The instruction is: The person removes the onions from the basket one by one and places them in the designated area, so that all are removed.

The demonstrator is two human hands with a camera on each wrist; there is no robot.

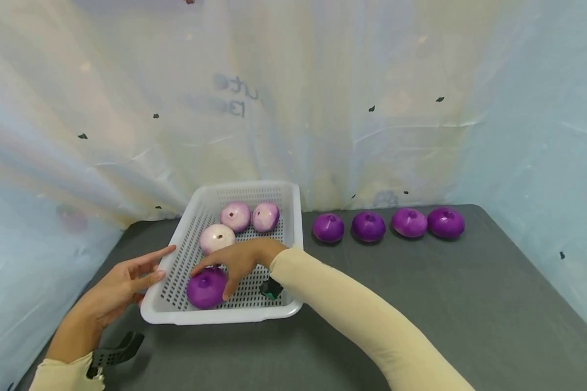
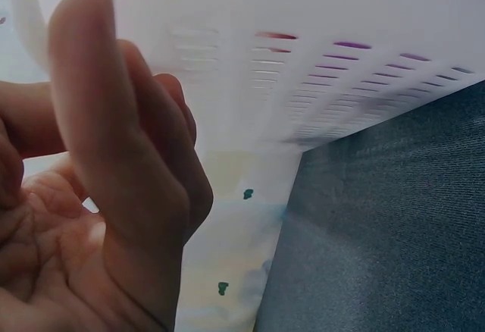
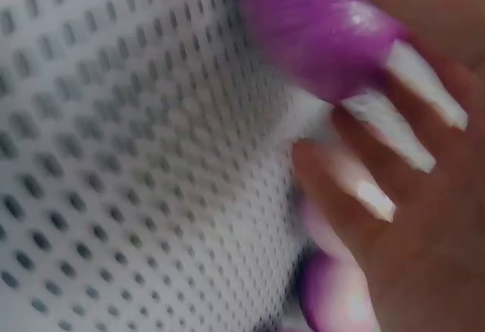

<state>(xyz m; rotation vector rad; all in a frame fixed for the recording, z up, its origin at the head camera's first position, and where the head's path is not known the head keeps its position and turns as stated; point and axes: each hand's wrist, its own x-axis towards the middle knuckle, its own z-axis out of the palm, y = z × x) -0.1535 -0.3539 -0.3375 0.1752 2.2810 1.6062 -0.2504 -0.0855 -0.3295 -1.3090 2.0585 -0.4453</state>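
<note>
A white perforated plastic basket (image 1: pixel 298 244) stands on the dark table, tilted slightly in the head view. My left hand (image 1: pixel 119 288) holds its left rim, with thumb and forefinger at the edge and the other fingers outside the wall; the left wrist view shows those bent fingers (image 2: pixel 136 142) close beside the basket wall (image 2: pixel 318 14). Inside the basket, my right hand (image 1: pixel 242 260) grips a purple onion (image 1: pixel 205 289) at the near left, fingers and thumb around it. The right wrist view shows this onion (image 3: pixel 326 36) against the fingers. Its underside is hidden.
Three paler onions lie farther back in the basket: a whitish onion (image 1: pixel 217 239), a pink onion (image 1: pixel 236 217) and another pink onion (image 1: pixel 266 216). Several purple onions (image 1: pixel 369 226) line the table's back edge to the right. Plastic sheeting (image 1: pixel 323 108) hangs behind.
</note>
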